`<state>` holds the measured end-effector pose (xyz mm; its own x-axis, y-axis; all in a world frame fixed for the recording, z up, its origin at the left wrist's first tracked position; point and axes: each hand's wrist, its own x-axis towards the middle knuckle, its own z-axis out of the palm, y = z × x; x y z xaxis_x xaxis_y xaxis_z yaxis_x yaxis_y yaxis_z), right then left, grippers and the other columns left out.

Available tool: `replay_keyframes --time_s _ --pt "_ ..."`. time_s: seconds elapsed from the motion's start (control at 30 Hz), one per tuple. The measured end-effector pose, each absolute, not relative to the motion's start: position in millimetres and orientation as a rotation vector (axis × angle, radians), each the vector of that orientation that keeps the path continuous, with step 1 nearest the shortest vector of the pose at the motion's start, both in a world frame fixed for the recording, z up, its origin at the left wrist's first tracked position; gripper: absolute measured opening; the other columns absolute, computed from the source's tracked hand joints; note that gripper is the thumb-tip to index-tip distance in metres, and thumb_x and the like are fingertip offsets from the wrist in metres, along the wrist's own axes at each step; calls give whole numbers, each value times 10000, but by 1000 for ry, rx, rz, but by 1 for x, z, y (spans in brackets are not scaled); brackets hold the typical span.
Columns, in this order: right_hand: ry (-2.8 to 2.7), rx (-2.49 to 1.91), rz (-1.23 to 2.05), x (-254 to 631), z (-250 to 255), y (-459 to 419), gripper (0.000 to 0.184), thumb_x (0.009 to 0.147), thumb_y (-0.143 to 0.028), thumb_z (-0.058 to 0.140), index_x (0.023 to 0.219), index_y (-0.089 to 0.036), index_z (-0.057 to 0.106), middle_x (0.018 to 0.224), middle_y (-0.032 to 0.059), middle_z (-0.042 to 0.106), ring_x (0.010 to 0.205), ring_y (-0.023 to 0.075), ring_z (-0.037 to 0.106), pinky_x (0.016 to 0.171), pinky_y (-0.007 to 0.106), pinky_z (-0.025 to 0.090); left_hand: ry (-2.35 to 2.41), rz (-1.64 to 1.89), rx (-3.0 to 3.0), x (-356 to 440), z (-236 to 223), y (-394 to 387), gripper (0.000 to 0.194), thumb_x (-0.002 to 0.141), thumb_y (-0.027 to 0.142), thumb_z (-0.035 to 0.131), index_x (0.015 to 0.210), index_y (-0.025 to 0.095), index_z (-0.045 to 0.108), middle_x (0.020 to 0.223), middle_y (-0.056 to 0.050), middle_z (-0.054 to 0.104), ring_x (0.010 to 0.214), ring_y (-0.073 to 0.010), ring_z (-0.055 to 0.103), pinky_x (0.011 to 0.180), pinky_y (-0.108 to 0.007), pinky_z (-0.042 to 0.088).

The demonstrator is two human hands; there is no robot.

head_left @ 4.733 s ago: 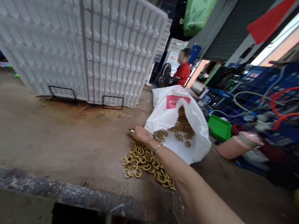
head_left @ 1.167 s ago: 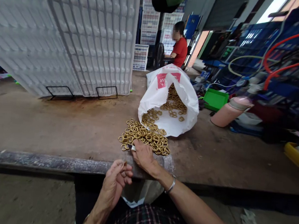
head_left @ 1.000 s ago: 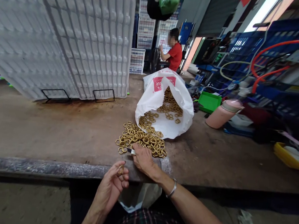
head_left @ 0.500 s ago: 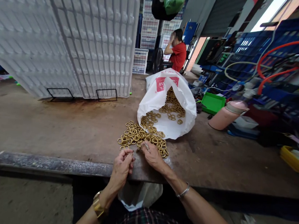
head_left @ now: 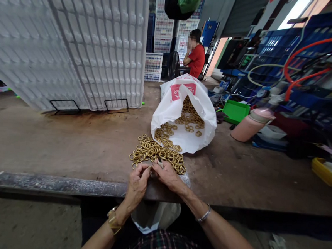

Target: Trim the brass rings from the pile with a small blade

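Observation:
A heap of brass rings (head_left: 155, 153) lies on the worn workbench (head_left: 65, 146), spilling from a white plastic bag (head_left: 184, 110) that lies on its side. My left hand (head_left: 137, 184) and my right hand (head_left: 167, 175) meet at the near edge of the heap. The left hand's fingers pinch a brass ring. The right hand is closed on a small metal tool (head_left: 160, 163) whose tip points at the ring. A gold watch is on my left wrist, a silver bangle on my right.
White moulded trays (head_left: 74, 43) lean upright on wire stands at the back left. A person in a red shirt (head_left: 195, 57) sits beyond the bench. A pink jug (head_left: 248, 126), a green tray (head_left: 236, 111), hoses and blue crates crowd the right. Another white bag (head_left: 153, 216) hangs under the bench edge.
My left hand has come up from my lap to the bench edge and met the right hand. The right hand turned its tool from the heap toward the ring. Earlier it raked rings out of the bag.

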<state>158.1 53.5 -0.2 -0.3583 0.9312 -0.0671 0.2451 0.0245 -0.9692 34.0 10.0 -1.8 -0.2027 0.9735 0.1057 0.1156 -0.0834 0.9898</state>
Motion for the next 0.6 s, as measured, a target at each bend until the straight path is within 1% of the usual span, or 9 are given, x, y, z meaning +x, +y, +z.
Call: replay_keyframes --time_s 0.1,0.33,0.37,0.43,0.5,0.57,0.6 --pt "-1711 -1273 1289 154 5 53 272 775 -398 461 610 -187 414 543 -57 370 510 81 329 472 205 270 1429 1427 1368 34 -2 7 122 764 239 519 768 177 624 694 -4 598 657 -134 532 654 -240 410" --pt "-1773 -1233 1230 150 5 54 243 791 -340 422 603 -186 412 567 -45 412 542 92 372 505 212 299 1419 1442 1323 32 1 5 102 744 252 548 714 178 612 640 3 583 613 -126 530 617 -231 410" --pt "-1768 -1230 1222 150 5 54 236 792 -331 418 606 -186 415 569 -44 416 543 93 375 508 213 303 1405 1430 1284 32 1 5 109 742 267 554 705 176 601 624 9 571 596 -119 523 596 -224 407" --pt "-1768 -1236 1209 150 5 54 225 794 -307 409 605 -186 417 563 -43 426 538 94 380 512 215 308 1362 1361 1153 32 0 5 151 748 324 554 713 177 563 568 32 534 493 -92 473 493 -202 376" --pt "-1776 -1243 1197 149 5 55 217 798 -280 398 605 -186 426 556 -42 443 533 95 393 523 217 317 1289 1256 989 32 -2 5 219 754 402 539 741 185 512 522 59 497 377 -62 379 376 -181 291" --pt "-1784 -1236 1191 150 5 55 209 802 -258 389 615 -183 447 560 -39 465 539 98 417 542 219 333 1192 1181 871 32 -4 5 270 750 454 533 756 190 478 530 68 498 330 -42 319 325 -168 229" --pt "-1786 -1229 1190 150 5 56 204 804 -249 385 628 -181 461 566 -37 475 546 99 432 553 218 343 1146 1169 836 32 -5 5 282 745 461 541 755 188 471 551 64 508 333 -35 321 322 -161 228"
